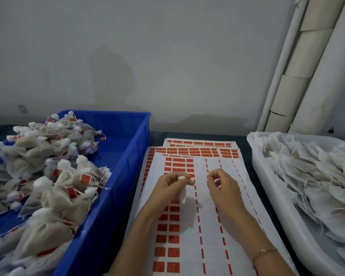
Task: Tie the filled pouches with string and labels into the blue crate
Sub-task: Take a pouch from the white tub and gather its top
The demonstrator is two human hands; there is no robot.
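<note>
My left hand point(171, 186) grips a small white filled pouch point(182, 193) by its gathered neck, and the pouch body hangs below the fingers. My right hand point(220, 185) is level with it to the right, thumb and finger pinched together as if on a thin string, which is too fine to make out. Both hands hover over sheets of red labels point(168, 232). At the left, the blue crate point(127, 160) holds several tied pouches with red labels point(64, 186).
A white tub point(267, 182) at the right is full of untied white pouches point(311, 176). More label sheets point(199, 149) lie stacked toward the wall. White pipes point(307, 66) lean in the right corner. A grey wall stands behind the table.
</note>
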